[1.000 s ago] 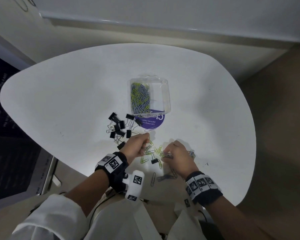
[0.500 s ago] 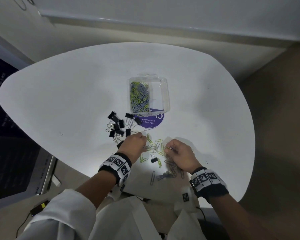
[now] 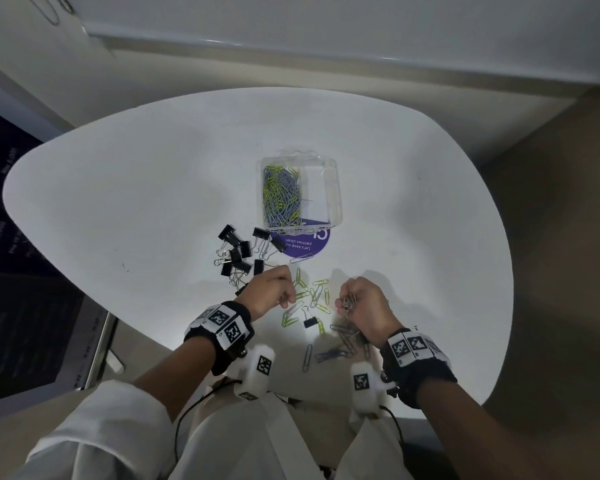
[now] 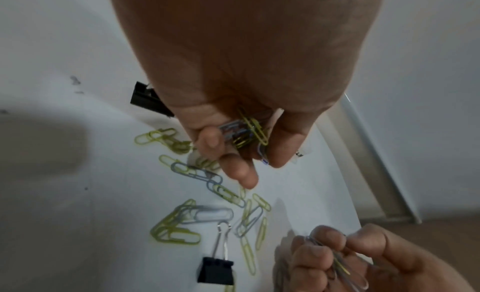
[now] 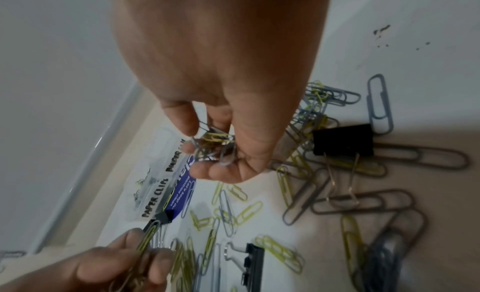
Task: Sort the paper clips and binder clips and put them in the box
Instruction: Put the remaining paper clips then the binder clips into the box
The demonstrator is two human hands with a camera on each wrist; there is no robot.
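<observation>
My left hand (image 3: pixel 286 297) pinches a small bunch of yellow and grey paper clips (image 4: pixel 245 135) just above the table. My right hand (image 3: pixel 343 304) holds a second bunch of paper clips (image 5: pixel 214 145), close to the left hand. Between and below the hands lie loose yellow and grey paper clips (image 3: pixel 314 294) with one black binder clip (image 3: pixel 310 322) among them. Larger grey clips (image 3: pixel 343 342) lie under my right wrist. A pile of black binder clips (image 3: pixel 241 252) sits to the upper left. The clear box (image 3: pixel 333 188) beyond holds paper clips (image 3: pixel 281 199) in its left half.
A round purple sticker (image 3: pixel 302 245) lies on the white table (image 3: pixel 153 188), partly under the box's near edge. The table's near edge runs just behind my wrists. A wall lies beyond the far side, and a dark panel stands at the left.
Both hands have lifted slightly off the scattered clips and now show bunches of paper clips in their fingers. The box and the binder clip pile have not moved.
</observation>
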